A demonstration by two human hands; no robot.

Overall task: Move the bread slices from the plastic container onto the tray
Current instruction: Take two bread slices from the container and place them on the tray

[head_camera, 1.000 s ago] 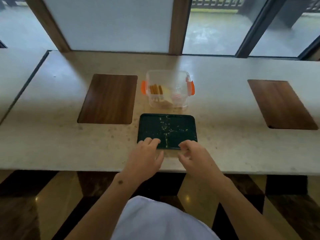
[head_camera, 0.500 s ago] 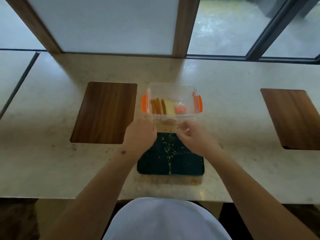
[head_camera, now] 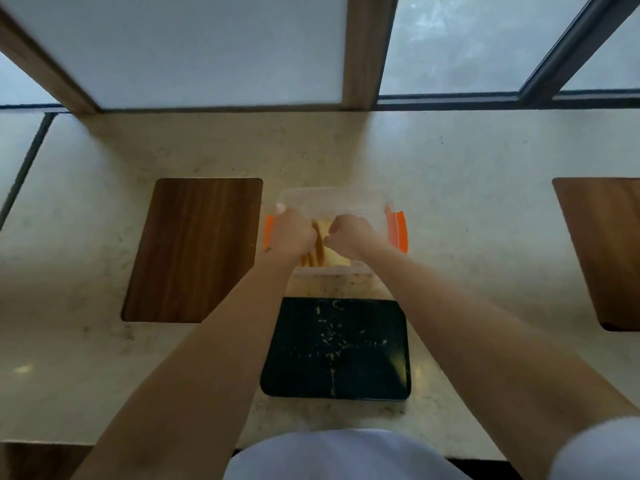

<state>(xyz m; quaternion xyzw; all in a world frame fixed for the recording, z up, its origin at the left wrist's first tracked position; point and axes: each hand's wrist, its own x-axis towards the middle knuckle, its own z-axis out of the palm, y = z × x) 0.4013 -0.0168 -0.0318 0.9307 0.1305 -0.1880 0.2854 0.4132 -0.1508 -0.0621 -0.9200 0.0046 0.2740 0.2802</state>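
A clear plastic container with orange side clips stands on the stone counter, just beyond a dark tray speckled with crumbs. Several bread slices stand on edge inside the container, with a pale slice face showing on their right. Both my hands reach down into the container. My left hand curls over the left side of the slices and my right hand over the right side, fingers closed on them. The fingertips and most of the bread are hidden. The tray holds no bread.
Two brown wooden panels are set into the counter, one to the left and one at the right edge. Windows with a wooden post rise behind the counter. The counter's front edge runs close to my body.
My hands left the tray's near edge, moved forward over it and went down into the container onto the bread. The camera has tilted down and moved closer.
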